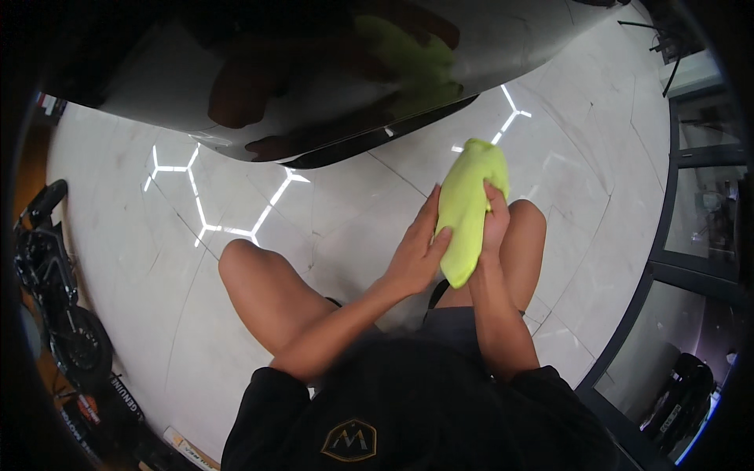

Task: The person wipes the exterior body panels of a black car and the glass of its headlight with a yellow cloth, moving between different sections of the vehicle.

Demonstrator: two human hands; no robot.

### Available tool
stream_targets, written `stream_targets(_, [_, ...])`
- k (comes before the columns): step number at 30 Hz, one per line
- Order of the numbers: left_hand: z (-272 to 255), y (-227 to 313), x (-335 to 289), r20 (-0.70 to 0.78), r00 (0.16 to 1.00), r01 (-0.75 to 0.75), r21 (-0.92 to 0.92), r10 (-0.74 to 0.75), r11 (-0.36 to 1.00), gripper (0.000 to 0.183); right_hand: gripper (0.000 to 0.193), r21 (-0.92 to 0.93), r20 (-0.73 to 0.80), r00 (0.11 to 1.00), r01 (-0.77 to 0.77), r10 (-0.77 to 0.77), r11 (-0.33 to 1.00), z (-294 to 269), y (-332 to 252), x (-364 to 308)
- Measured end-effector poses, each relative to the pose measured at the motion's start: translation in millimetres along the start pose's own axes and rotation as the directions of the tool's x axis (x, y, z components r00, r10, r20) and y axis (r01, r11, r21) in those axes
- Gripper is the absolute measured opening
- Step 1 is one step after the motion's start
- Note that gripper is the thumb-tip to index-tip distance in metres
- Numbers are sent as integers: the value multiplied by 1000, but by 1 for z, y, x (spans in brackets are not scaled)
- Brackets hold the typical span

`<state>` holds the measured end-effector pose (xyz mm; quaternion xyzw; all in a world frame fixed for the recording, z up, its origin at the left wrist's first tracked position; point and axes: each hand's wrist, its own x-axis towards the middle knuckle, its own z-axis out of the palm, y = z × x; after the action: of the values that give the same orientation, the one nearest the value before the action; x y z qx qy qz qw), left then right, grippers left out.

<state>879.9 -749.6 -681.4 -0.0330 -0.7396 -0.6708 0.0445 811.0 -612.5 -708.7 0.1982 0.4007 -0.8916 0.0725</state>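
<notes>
A bright yellow-green cloth (465,216), bunched into a long folded shape, is between my two hands above my right thigh. My left hand (417,250) presses against its left side, thumb lying over the lower part. On the other side my right hand (495,216) grips it, with the thumb on top and the other fingers mostly hidden beneath. Ahead of me is the glossy dark lower body panel of a car (259,102), which mirrors the cloth and my arms. The cloth is apart from the panel.
Pale tiled floor (338,204) with reflections of hexagonal lights lies under the car and around my bent knees. A black motorcycle (67,314) is at the far left. Dark-framed glass panels (667,235) line the right side, and thin black stand legs (667,71) are at the upper right.
</notes>
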Motion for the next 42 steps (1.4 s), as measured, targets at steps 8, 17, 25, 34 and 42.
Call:
stream_targets(8, [-91, -36, -23, 296, 836, 405, 236, -462, 883, 62, 23, -448, 725, 398, 893, -563, 54, 53, 22, 83])
stream_targets(17, [-85, -33, -54, 491, 770, 156, 473, -407, 867, 60, 36, 86, 951, -74, 996, 301, -27, 105, 86, 83])
stream_targets(25, [-102, -39, -67, 445, 787, 86, 607, -428, 790, 62, 41, 50, 968, -27, 995, 250, -86, 54, 3, 135])
stream_targets(34, [-114, -35, -72, 435, 811, 78, 583, -392, 809, 65, 41, 91, 946, -47, 988, 319, -123, 99, 59, 92])
stream_targets(42, [-101, -44, -66, 494, 729, 44, 657, -474, 752, 65, 24, 40, 991, -3, 960, 133, -276, 249, 228, 9])
